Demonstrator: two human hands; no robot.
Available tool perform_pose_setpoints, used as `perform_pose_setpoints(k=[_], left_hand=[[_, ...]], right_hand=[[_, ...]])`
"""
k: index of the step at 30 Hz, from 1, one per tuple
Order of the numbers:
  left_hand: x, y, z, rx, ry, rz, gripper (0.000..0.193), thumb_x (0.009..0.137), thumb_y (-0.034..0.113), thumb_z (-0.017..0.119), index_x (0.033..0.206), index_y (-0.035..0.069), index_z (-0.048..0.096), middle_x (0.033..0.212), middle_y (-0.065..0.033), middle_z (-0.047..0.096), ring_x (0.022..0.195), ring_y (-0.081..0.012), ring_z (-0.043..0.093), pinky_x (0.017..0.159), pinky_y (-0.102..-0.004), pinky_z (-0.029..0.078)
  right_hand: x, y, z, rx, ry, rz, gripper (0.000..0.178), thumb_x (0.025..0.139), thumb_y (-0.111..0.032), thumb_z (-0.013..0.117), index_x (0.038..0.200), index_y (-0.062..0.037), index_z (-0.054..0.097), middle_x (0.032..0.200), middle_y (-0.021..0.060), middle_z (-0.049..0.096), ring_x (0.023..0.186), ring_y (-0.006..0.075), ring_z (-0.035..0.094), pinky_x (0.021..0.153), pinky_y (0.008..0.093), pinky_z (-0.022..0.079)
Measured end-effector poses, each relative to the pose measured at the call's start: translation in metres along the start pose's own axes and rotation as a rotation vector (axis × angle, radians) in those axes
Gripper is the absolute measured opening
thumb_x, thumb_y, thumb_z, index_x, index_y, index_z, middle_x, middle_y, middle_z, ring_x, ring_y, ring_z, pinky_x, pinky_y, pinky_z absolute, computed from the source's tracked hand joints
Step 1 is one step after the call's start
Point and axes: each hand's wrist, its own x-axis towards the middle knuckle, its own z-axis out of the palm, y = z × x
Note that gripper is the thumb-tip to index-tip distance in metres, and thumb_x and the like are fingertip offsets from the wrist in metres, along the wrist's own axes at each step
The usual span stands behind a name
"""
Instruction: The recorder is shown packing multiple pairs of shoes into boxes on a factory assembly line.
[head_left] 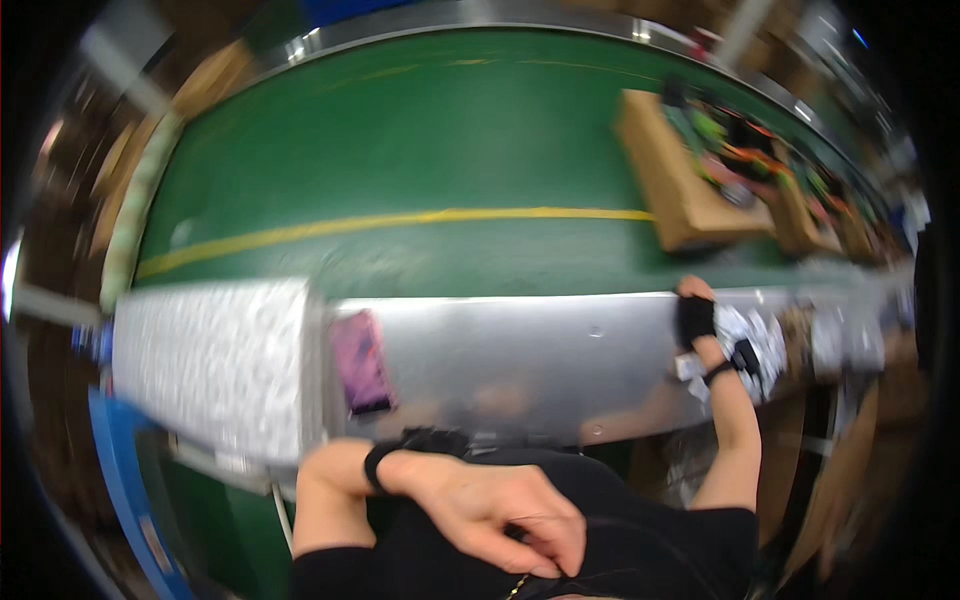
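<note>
My left hand (500, 510) is bent in front of my chest, its fingers curled together. A small dark spot shows between them, and what they hold, if anything, is hidden. A yellow-and-black cord (517, 586) hangs just below its fingertips. My right hand (695, 290) reaches to the far edge of the metal table (500, 350). Black material (696, 320) covers much of that hand; blur hides whether it is worn or held. Beside its wrist lies a heap of crumpled clear plastic bags (760, 350). A pink-purple packet (362, 360) with a dark end lies toward the table's left.
A large white bubble-textured block (215, 360) covers the table's left end. Beyond the table, cardboard boxes (665, 180) hold black, green and orange items. A yellow line (430, 216) crosses the green floor (420, 130). A blue frame (125, 480) stands at lower left.
</note>
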Motion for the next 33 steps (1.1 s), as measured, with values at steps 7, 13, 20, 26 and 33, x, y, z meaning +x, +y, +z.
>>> perform_pose_setpoints(k=[7, 13, 20, 26, 33], left_hand=[[-0.004, 0.011, 0.013, -0.045, -0.014, -0.222, 0.009, 0.081, -0.005, 0.052, 0.088, -0.012, 0.053, 0.076, -0.0145, 0.053, 0.064, -0.0232, 0.048, 0.055, -0.0302, 0.039], [0.024, 0.025, 0.008, 0.038, 0.002, -0.083, 0.011, 0.081, -0.005, 0.053, 0.090, -0.011, 0.053, 0.088, -0.0177, 0.053, 0.071, -0.0222, 0.051, 0.060, -0.0302, 0.042], [0.019, 0.041, 0.016, 0.164, 0.073, -0.229, 0.012, 0.082, 0.004, 0.054, 0.077, -0.007, 0.056, 0.080, -0.0177, 0.058, 0.070, -0.0271, 0.059, 0.059, -0.0320, 0.046], [0.016, 0.040, 0.024, 0.375, 0.074, -0.041, 0.010, 0.077, 0.001, 0.054, 0.085, -0.005, 0.053, 0.079, -0.0171, 0.054, 0.069, -0.0313, 0.054, 0.060, -0.0354, 0.044], [0.010, 0.041, 0.027, 0.364, -0.103, 0.001, 0.012, 0.077, 0.000, 0.054, 0.087, -0.005, 0.051, 0.080, -0.0182, 0.054, 0.071, -0.0325, 0.054, 0.062, -0.0351, 0.045]], right_hand=[[-0.024, 0.006, -0.088, 0.514, 0.633, 0.292, 0.011, 0.077, -0.014, 0.052, 0.082, -0.0048, 0.056, 0.075, 0.0151, 0.057, 0.072, 0.0312, 0.056, 0.066, 0.0381, 0.045], [0.032, 0.011, -0.116, 1.051, 0.543, 0.870, 0.044, 0.074, -0.036, 0.063, 0.105, -0.0075, 0.050, 0.086, 0.0100, 0.056, 0.076, 0.0220, 0.055, 0.063, 0.0334, 0.048], [0.050, 0.019, -0.112, 1.637, 0.312, 1.112, 0.041, 0.071, -0.034, 0.067, 0.100, -0.0118, 0.047, 0.078, 0.0074, 0.050, 0.059, 0.0190, 0.051, 0.042, 0.0293, 0.046], [0.041, -0.053, -0.046, 0.880, 0.042, 0.398, 0.042, 0.080, -0.045, 0.049, 0.081, -0.0029, 0.054, 0.058, 0.0126, 0.055, 0.043, 0.0195, 0.055, 0.034, 0.0291, 0.040], [0.006, -0.116, -0.139, 1.441, 0.258, 1.137, 0.049, 0.074, -0.045, 0.061, 0.079, 0.0026, 0.050, 0.068, 0.0084, 0.048, 0.048, 0.0144, 0.047, 0.036, 0.0232, 0.039]])
